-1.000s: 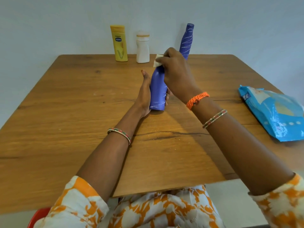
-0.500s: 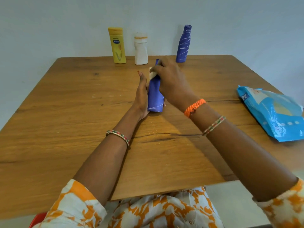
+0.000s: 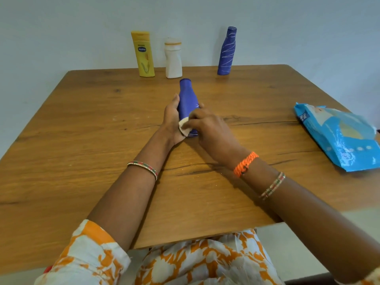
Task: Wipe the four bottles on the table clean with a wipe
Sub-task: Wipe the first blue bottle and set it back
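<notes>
A purple bottle (image 3: 186, 99) stands at the middle of the wooden table (image 3: 82, 161). My left hand (image 3: 171, 122) grips its lower body from the left. My right hand (image 3: 207, 128) pinches a small beige wipe (image 3: 183, 126) and holds it against the bottle's base. Along the far edge stand three more bottles: a yellow bottle (image 3: 143, 54), a white bottle (image 3: 173, 58) and a second purple bottle (image 3: 227, 51) with white streaks.
A blue pack of wipes (image 3: 339, 136) lies at the table's right edge. A pale wall rises right behind the far bottles. The near table edge sits above my lap.
My right hand has slid the wipe down from the bottle's neck to its base. My left hand has kept its hold on the bottle.
</notes>
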The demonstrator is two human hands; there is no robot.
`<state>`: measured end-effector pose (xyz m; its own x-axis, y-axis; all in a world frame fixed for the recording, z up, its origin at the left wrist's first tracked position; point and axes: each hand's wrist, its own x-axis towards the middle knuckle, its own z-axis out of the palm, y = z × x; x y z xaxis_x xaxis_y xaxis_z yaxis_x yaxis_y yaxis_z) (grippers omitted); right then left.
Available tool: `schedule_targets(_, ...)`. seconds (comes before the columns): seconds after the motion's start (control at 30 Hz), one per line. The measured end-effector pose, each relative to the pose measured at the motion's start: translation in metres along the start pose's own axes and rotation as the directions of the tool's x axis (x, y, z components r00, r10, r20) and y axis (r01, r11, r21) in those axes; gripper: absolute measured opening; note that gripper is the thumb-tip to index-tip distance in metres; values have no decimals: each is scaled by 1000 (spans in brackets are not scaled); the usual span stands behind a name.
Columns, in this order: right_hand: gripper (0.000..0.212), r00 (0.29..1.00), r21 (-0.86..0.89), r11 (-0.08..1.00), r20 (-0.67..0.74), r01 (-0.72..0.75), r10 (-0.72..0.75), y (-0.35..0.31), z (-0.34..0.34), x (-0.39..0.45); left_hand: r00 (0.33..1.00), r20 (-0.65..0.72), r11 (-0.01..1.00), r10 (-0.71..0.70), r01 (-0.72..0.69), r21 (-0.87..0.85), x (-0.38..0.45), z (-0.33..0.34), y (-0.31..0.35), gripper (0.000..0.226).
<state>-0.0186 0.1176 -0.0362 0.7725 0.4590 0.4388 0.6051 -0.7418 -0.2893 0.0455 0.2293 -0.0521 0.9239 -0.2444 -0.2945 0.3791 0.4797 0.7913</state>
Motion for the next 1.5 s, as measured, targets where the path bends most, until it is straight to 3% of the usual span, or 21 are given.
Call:
schedule_targets(0.17, 25, 1000, -18, 1000, -15, -16, 16, 1, 1, 21, 998, 36, 999, -47, 46, 17, -4, -5, 6, 60)
schedule_targets(0.37, 22, 993, -7, 993, 0, 116, -116, 5, 6, -20, 998, 63, 999, -7, 9, -31, 2, 0, 2, 57)
schedule_targets(0.47, 21, 996, 45, 997, -68, 68, -65, 13, 7, -12, 998, 61, 994, 2, -9, 109, 4, -1, 0, 57)
schedule_targets(0.57, 24, 970, 87, 996, -238, -15, 36, 26, 6, 11, 987, 120, 942, 103, -136, 305, 4, -2, -3, 50)
schedule_targets(0.73, 25, 928, 122, 985, -338, -122, 156, 32, 4, 39, 971, 126, 908, 204, -236, 347, 2, 0, -5, 49)
schedule_targets(0.83, 33, 942, 150, 978, -281, -146, 184, 21, 10, 11, 973, 72, 906, 221, -232, 353, 4, -3, -6, 51)
schedule_targets(0.97, 27, 971, 214, 962, -128, -170, 200, 9, 10, -30, 992, 73, 943, 107, -124, 309, 3, 0, -1, 60)
schedule_targets(1.2, 28, 848, 402, 875, -332, -268, 413, 38, -5, 26, 976, 187, 887, 115, -185, 424, 1, -3, -1, 46)
schedule_targets(1.3, 22, 827, 380, 893, -400, -243, 395, 45, -12, 48, 975, 206, 909, 77, -153, 387, -2, -2, 1, 45)
schedule_targets(1.37, 22, 829, 372, 894, -397, -248, 395, 43, -13, 47, 977, 202, 912, 73, -148, 383, -3, -2, 2, 46)
schedule_targets(1.5, 30, 863, 447, 845, -254, -295, 436, 31, -5, 14, 984, 136, 907, 119, -164, 388, -3, -1, 1, 40)
